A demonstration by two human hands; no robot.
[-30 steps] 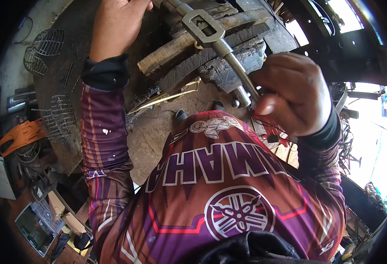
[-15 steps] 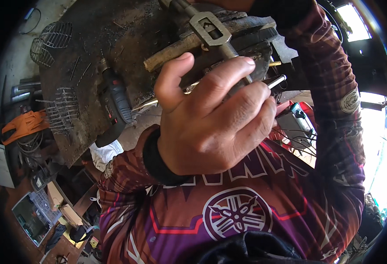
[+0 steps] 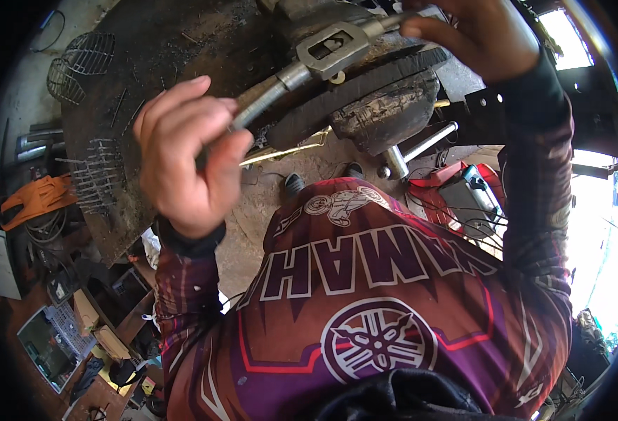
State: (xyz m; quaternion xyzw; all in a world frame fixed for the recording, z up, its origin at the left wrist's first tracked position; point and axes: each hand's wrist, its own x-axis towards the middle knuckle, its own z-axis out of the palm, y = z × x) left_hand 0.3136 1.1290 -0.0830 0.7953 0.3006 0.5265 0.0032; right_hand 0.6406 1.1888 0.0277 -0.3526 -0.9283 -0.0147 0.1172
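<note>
Wrench (image 3: 351, 46) meets the right hand (image 3: 493, 38), which the upper edge crops.

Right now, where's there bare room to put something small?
Maybe the dark tabletop strip between the grey spiky metal grid and the left hand, or the brown floor between that hand and the maroon shirt. It's crowded around the silver steel wrench, the right hand and the dark chunky vise.

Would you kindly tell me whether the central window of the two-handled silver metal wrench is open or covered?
Open: the block of the wrench surrounds an uncovered gap, with pointed metal visible inside.
</note>
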